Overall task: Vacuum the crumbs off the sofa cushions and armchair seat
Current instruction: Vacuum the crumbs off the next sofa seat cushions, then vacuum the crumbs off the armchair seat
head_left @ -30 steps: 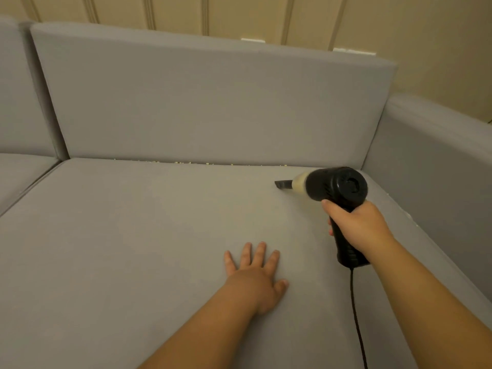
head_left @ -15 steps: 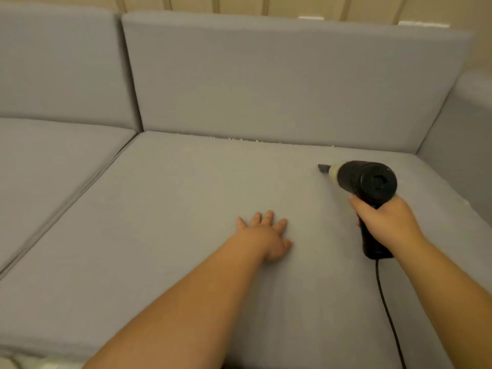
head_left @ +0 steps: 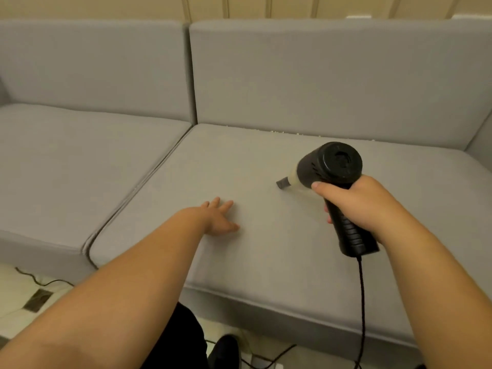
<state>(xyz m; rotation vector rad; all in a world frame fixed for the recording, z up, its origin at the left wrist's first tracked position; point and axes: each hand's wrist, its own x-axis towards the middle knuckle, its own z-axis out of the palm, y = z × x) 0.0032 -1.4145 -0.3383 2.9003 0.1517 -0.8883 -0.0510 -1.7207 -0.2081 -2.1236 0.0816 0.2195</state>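
Observation:
My right hand [head_left: 359,206] grips the handle of a black handheld vacuum [head_left: 330,166]. Its narrow nozzle [head_left: 282,182] points left and touches the grey right seat cushion [head_left: 266,251]. My left hand [head_left: 219,217] lies flat on the same cushion with fingers spread, a little left of the nozzle. A line of pale crumbs [head_left: 279,132] runs along the crease where the seat meets the back cushion [head_left: 319,75], beyond the vacuum.
A second seat cushion [head_left: 66,166] lies to the left, split off by a seam. The vacuum's black cord [head_left: 361,302] hangs down over the sofa's front edge. Another cable [head_left: 40,280] and a dark floor plate [head_left: 37,300] are on the pale floor at lower left.
The view has pulled back and swung left, showing the sofa's front edge and the floor. The vacuum nozzle has moved left and toward me across the cushion. My left hand stays flat.

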